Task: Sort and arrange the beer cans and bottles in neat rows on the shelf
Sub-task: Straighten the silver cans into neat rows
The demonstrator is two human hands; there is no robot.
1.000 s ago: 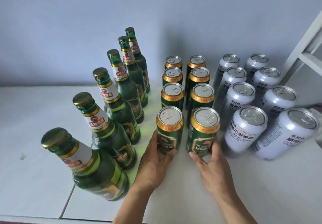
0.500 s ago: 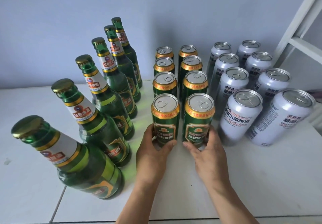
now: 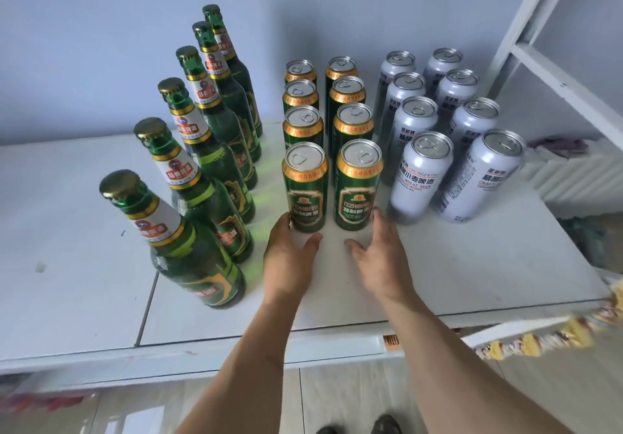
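Green glass beer bottles [image 3: 215, 150]: six, gold caps, white neck labels, upright in one file running from the front left toward the back wall on the white shelf [image 3: 472, 265].

Green beer cans [image 3: 332, 150]: eight, gold rims, silver tops, upright, two files of four just right of the bottles.

Silver-grey beer cans [image 3: 448, 130]: eight, black lettering, upright, two files of four at the right, rows slightly fanned.

Both can groups stand near each other, apart from the bottles.
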